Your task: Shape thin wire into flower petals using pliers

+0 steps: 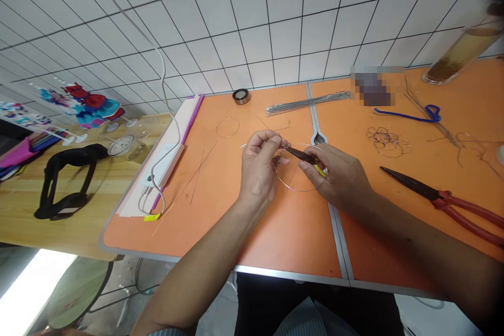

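Over the orange table [275,231], my right hand [340,173] is closed round small pliers [300,154] with yellow handles and dark jaws. The jaw tips meet thin wire at the fingertips of my left hand [260,163], which is pinched shut on it. A thin wire ring [291,189] hangs below and between both hands, a small purple spot on its lower side. Part of the wire is hidden behind my fingers. Another wire ring [228,137] lies on the table to the left, and loose straight wires [197,170] lie crossed nearer the front.
Behind my hands lie a bundle of straight wires [307,103] and a tape roll [241,96]. Large red-handled pliers [437,197], a looped wire flower shape [388,140] and a blue twisted strip [409,114] lie right. A power strip [167,168] with a white cable lies left.
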A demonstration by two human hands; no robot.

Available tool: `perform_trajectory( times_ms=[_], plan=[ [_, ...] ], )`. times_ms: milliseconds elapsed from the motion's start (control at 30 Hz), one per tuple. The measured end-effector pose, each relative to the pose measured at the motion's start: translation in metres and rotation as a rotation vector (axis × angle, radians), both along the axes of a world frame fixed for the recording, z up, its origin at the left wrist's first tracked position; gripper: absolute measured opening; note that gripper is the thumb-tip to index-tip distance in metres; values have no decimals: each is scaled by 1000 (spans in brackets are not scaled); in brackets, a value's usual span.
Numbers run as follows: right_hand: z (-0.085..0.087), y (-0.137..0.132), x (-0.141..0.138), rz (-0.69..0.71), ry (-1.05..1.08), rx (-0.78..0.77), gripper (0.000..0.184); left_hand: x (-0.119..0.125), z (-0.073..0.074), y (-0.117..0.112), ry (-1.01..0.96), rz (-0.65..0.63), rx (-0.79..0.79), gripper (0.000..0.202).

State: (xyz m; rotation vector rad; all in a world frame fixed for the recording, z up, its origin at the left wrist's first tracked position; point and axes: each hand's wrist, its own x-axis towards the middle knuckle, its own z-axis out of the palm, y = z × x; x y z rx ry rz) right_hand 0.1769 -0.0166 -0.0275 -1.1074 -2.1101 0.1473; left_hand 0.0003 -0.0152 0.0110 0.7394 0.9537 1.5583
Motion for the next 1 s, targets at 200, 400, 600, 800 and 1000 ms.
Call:
perform_trajectory(
  times_ms=[200, 400, 600, 800, 1000],
  plan=[
    [1, 0, -1, 3, -7, 3, 10, 1, 0, -1, 6, -4, -4, 16],
    [1, 0, -1, -1, -12, -2, 11, 0, 0, -1, 16, 1, -11, 17],
    [1, -1, -1, -5, -14, 29, 11, 0, -1, -1, 5, -3, -8, 16],
    [1, -1, -2, -14, -23, 38, 12, 1, -1, -1, -5, -3, -7, 15],
    [2, -1, -1, -9, -4, -8, 12, -1, -1, 1, 0, -11, -28, 14]
  ],
)
